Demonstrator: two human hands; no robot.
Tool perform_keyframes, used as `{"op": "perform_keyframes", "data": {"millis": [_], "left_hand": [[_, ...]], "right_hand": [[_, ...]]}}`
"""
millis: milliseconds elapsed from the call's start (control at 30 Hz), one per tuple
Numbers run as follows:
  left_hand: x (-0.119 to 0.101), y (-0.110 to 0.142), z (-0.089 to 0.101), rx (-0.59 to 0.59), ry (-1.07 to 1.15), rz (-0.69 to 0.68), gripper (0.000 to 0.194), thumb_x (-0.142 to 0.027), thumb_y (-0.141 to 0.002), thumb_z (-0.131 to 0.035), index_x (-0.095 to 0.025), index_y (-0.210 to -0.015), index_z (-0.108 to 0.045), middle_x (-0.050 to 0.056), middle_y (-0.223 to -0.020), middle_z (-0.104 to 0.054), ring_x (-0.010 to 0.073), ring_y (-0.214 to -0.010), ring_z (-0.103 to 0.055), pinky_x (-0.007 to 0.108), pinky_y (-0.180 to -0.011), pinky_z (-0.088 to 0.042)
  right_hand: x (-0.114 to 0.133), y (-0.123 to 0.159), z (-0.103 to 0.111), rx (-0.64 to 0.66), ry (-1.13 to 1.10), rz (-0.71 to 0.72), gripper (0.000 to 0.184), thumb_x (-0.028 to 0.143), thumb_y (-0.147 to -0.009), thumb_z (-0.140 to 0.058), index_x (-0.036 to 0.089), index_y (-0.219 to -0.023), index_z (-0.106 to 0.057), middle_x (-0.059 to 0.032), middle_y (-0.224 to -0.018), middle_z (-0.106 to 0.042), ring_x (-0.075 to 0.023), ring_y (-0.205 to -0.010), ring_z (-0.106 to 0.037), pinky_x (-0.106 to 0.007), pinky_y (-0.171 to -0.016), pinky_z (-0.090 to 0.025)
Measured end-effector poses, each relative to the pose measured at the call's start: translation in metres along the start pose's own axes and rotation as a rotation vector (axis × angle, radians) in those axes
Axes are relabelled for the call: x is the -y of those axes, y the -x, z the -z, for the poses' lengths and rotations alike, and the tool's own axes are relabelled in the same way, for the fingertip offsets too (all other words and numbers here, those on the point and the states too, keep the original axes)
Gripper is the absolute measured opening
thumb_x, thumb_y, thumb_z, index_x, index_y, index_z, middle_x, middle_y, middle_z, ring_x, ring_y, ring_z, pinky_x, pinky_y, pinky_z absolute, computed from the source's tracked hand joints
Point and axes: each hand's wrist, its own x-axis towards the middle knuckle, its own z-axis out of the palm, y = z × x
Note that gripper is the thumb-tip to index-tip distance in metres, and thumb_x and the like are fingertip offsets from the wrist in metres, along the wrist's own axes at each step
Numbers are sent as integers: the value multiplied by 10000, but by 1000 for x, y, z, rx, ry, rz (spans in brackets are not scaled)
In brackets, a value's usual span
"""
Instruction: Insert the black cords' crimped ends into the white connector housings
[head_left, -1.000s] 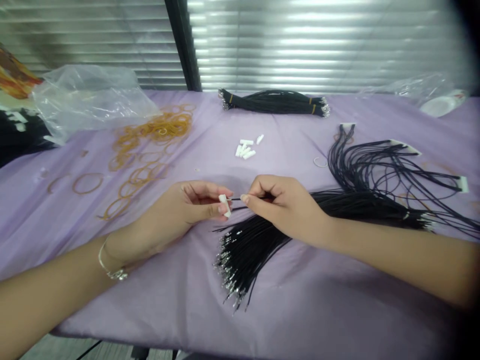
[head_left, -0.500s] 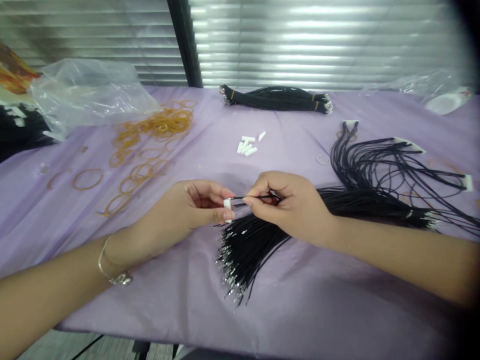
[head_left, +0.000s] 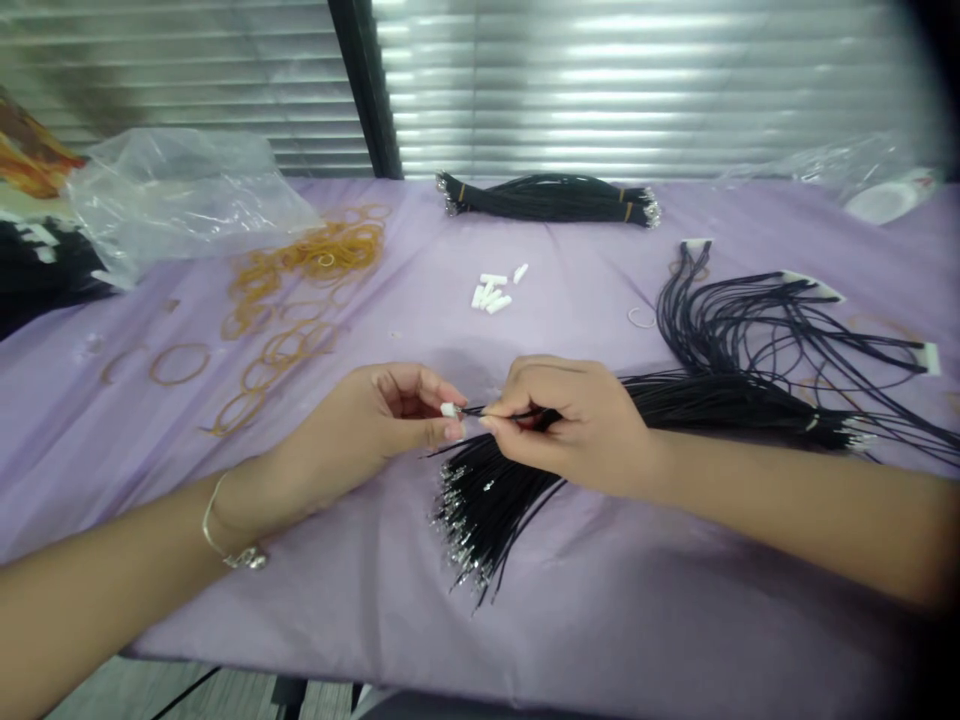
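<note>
Between the thumb and fingers of my left hand (head_left: 397, 405) is a small white connector housing (head_left: 449, 410). My right hand (head_left: 566, 415) pinches a thin black wire (head_left: 472, 411) whose end meets the housing; whether its tip is fully inside I cannot tell. Beneath and beside my right hand lies a thick bundle of black wires (head_left: 499, 500), its metal-tipped ends fanned out toward the table's front. More white housings (head_left: 491, 298) lie in a small group beyond my hands.
Loose rubber bands (head_left: 330, 250) lie at left by a clear plastic bag (head_left: 187, 190). A tied bundle of black wires (head_left: 547, 198) rests at the back. On the right are wires with white connectors fitted (head_left: 750, 310). A purple cloth (head_left: 360, 580) covers the table.
The housing has turned in my left fingers, showing a smaller face now. My right hand has shifted slightly left and down with the wire. The whole view has moved a little.
</note>
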Motion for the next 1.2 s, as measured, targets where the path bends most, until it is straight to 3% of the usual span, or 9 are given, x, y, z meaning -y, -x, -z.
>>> {"op": "perform_keyframes", "data": {"millis": [267,467,600,700,767,867,1033,1200], "left_hand": [[-5,2,-2,-51,-46,62,167,-170,-637,-747,-140,-782,-669,11,-740,-663,99,-669,-573,202,-654,-442],[-8,2,-3,-49,-49,87,187,-183,-622,-766,-141,-769,-658,-14,-697,-646,66,-612,-552,168,-605,-429],[-4,-1,1,-49,32,139,175,-154,-612,-767,-129,-735,-645,-35,-592,-598,48,-524,-507,156,-538,-419],[0,-5,4,8,57,108,162,-161,-627,-766,-131,-745,-660,-19,-622,-624,51,-546,-524,153,-547,-433],[2,-6,4,25,59,85,171,-166,-617,-776,-131,-740,-663,-10,-646,-644,53,-564,-541,148,-556,-443],[1,-4,3,2,34,106,137,-149,-644,-757,-121,-736,-660,-13,-638,-646,42,-572,-547,123,-559,-438],[3,-4,5,13,31,106,166,-154,-646,-757,-128,-775,-656,-18,-663,-661,41,-570,-560,125,-569,-460],[-1,-3,3,27,20,93,135,-125,-656,-742,-127,-761,-658,-31,-641,-650,35,-575,-564,109,-568,-457]], "right_hand": [[-3,1,1,23,-31,95,81,124,-787,-536,138,-708,-549,-3,-626,-530,-56,-617,-445,-182,-593,-393],[-4,0,-2,40,13,242,150,113,-798,-522,136,-650,-508,-27,-641,-522,-74,-637,-431,-207,-618,-393],[-2,-2,-3,35,-54,44,64,104,-773,-530,139,-720,-532,-2,-660,-530,-56,-631,-456,-175,-603,-395],[-2,-3,-3,58,-115,-136,61,81,-738,-538,139,-745,-556,5,-699,-535,-41,-635,-481,-147,-592,-406],[-3,-4,-2,69,-143,-180,69,81,-735,-539,136,-761,-572,-1,-733,-549,-42,-663,-498,-144,-614,-419],[-4,-5,-2,34,-144,-150,53,75,-722,-549,119,-735,-574,-1,-709,-535,-39,-653,-489,-146,-610,-411],[-4,-1,-4,19,-135,33,28,108,-764,-554,111,-742,-571,-18,-717,-549,-50,-672,-480,-169,-621,-409],[-3,-1,-2,41,-121,-47,81,147,-792,-554,107,-722,-563,-2,-678,-540,-32,-640,-473,-148,-595,-393]]}}
